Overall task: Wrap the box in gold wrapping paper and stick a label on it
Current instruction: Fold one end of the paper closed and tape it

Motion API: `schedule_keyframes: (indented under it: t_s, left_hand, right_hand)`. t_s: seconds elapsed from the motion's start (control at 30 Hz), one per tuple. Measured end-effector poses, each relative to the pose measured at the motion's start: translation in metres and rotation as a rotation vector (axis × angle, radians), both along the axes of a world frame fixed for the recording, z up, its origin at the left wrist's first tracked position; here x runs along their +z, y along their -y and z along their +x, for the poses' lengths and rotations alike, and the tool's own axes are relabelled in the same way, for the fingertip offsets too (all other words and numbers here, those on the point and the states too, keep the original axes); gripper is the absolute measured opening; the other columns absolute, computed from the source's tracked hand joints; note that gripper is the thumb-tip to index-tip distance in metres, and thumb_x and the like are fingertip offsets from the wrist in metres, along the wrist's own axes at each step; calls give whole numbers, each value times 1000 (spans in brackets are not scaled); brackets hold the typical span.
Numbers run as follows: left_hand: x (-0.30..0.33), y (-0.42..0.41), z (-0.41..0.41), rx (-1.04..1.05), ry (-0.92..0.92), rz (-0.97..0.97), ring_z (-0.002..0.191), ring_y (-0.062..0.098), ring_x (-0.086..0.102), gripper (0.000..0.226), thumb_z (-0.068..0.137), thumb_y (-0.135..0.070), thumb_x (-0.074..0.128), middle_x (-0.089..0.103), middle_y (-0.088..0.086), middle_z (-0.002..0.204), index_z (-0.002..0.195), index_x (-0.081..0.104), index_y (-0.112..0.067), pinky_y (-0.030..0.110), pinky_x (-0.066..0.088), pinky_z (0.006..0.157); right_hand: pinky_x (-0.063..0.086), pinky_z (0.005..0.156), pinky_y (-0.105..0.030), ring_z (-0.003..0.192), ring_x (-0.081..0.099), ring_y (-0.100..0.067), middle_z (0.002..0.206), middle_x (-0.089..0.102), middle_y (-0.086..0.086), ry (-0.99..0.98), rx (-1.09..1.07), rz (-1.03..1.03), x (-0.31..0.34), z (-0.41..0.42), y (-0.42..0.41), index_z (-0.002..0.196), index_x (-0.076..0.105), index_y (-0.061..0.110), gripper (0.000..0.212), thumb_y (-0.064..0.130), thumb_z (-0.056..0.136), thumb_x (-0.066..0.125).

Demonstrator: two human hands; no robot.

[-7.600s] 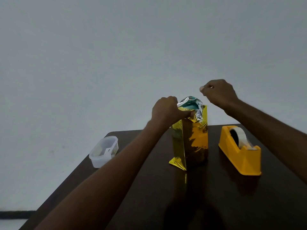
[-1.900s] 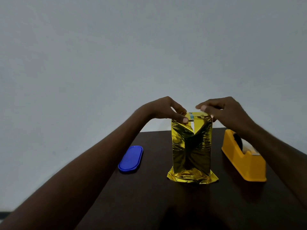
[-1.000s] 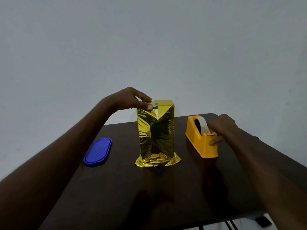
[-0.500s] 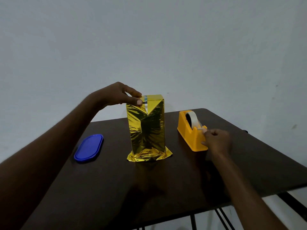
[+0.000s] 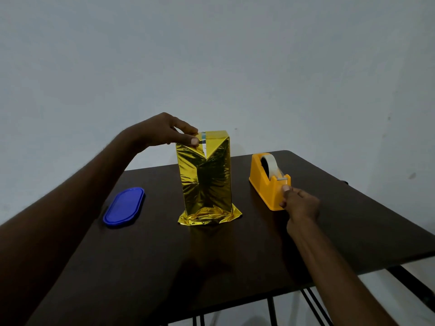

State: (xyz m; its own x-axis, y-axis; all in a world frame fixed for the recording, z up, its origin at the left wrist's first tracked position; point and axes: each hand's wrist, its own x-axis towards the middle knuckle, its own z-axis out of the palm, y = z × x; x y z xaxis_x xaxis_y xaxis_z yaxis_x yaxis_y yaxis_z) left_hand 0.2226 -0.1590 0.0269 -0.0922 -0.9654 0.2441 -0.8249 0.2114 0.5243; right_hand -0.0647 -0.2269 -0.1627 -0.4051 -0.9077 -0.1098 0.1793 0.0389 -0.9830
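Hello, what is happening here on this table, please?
A person is wrapping a box in gold paper; it stands upright on the dark table. The left hand pinches the folded paper at the top left corner to hold the flap down. The right hand is at the front of the orange tape dispenser, pinching the tape end. The top fold is not yet fully closed, and no label is visible. A blue lid lies to the left of the box.

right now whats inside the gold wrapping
The gold wrapping covers nearly everything; a small gap at the top fold beside the left hand shows a pale sliver. The rest is hidden.
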Motion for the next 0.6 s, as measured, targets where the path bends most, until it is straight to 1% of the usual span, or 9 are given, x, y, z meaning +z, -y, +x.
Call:
schedule_keyframes:
  t_s: [0.1, 0.17, 0.27, 0.33, 0.43, 0.47, 0.5, 0.57, 0.6]
  left_hand:
    - [-1, 1, 0, 3, -7, 1, 96, 4, 58, 94, 37, -84, 71, 62, -26, 108, 117, 70, -34, 23, 41, 66]
    - [-1, 2, 1, 7, -8, -1, 97, 4, 57, 94, 37, -84, 71, 62, -26, 107, 117, 71, -34, 23, 41, 66]
    - [-1, 2, 1, 0, -9, -3, 97, 3, 57, 100, 33, -88, 69, 61, -26, 108, 117, 70, -34, 23, 41, 66]
    - [-2, 3, 3, -3, -11, -5, 96, 4, 56, 100, 33, -88, 69, 61, -24, 110, 117, 70, -34, 23, 41, 66]
    - [-3, 6, 5, -11, -15, -6, 96, 4, 57, 96, 34, -87, 70, 62, -23, 111, 116, 71, -35, 24, 41, 66]
    - [-4, 6, 6, -8, -13, -6, 96, 4, 57, 94, 36, -85, 71, 62, -23, 111, 116, 71, -35, 23, 41, 66]
    - [-4, 7, 6, -6, -12, -3, 96, 4, 57, 90, 39, -82, 72, 62, -24, 110, 116, 71, -35, 23, 41, 66]
    - [-4, 7, 7, -6, -11, 0, 96, 4, 57, 80, 49, -73, 74, 62, -24, 109, 117, 70, -33, 22, 41, 65]
    - [-4, 8, 6, -7, -12, 0, 94, 3, 57, 73, 56, -68, 76, 61, -23, 109, 119, 70, -31, 22, 41, 65]
  right_hand:
    - [54, 72, -34, 76, 62, -17, 99, 68, -10, 59, -12, 33, 0, 5, -1, 109, 68, 7, 24, 20, 88, 70]
    - [56, 75, -35, 72, 61, -15, 99, 68, -10, 94, -24, 50, 0, 9, 1, 108, 68, 8, 24, 20, 88, 71]
    - [54, 74, -33, 68, 60, -13, 93, 66, -7, 128, -17, 67, 2, 9, 0, 106, 68, 8, 21, 20, 89, 70]
    - [54, 73, -33, 72, 61, -16, 85, 64, -6, 133, -6, 81, -2, 9, -3, 104, 68, 7, 20, 19, 89, 70]
    - [50, 62, -27, 69, 60, -14, 96, 67, -8, 96, 7, 28, -11, 12, -14, 97, 68, 10, 10, 17, 89, 69]
    - [50, 62, -26, 68, 59, -14, 98, 67, -7, 94, 21, 13, -11, 13, -17, 92, 67, 13, 5, 17, 89, 69]
    - [51, 64, -27, 68, 59, -14, 97, 66, -6, 88, 33, -7, -9, 14, -21, 85, 66, 17, 5, 17, 89, 69]
    - [53, 67, -31, 65, 58, -14, 90, 66, -5, 36, 78, -86, 2, 13, -23, 77, 64, 23, 15, 17, 89, 69]
    - [53, 67, -32, 63, 57, -13, 86, 65, -5, 3, 109, -132, 9, 12, -24, 77, 66, 22, 14, 17, 89, 69]
